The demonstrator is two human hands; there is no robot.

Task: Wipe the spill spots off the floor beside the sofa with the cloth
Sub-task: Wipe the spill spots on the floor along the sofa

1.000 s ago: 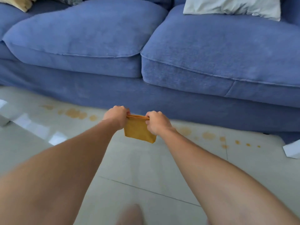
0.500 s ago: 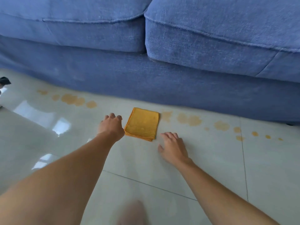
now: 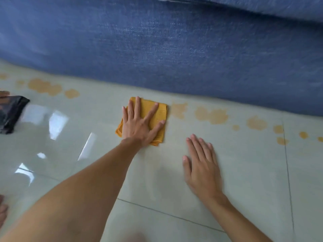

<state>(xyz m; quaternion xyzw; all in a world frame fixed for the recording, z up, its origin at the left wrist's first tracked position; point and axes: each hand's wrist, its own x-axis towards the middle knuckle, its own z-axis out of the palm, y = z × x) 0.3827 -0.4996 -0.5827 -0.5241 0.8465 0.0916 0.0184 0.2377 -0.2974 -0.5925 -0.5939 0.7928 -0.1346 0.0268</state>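
A folded orange cloth (image 3: pixel 158 114) lies on the pale tiled floor (image 3: pixel 244 172), close to the base of the blue sofa (image 3: pixel 174 49). My left hand (image 3: pixel 139 124) presses flat on the cloth with its fingers spread. My right hand (image 3: pixel 201 165) rests palm down on the bare tile to the right of the cloth and nearer to me, holding nothing. Orange-brown spill spots (image 3: pixel 211 116) run in a line to the right of the cloth along the sofa. Another cluster of spots (image 3: pixel 43 86) lies to the far left.
A black object (image 3: pixel 10 114) lies on the floor at the left edge, with part of another hand just above it. Toes (image 3: pixel 2 212) show at the lower left edge. The glossy tiles reflect bright window light on the left.
The view has dropped closer to the floor. The cloth, held in the air between both hands a second ago, now lies on the tile. My left hand has moved onto it, and my right hand has flattened on the floor.
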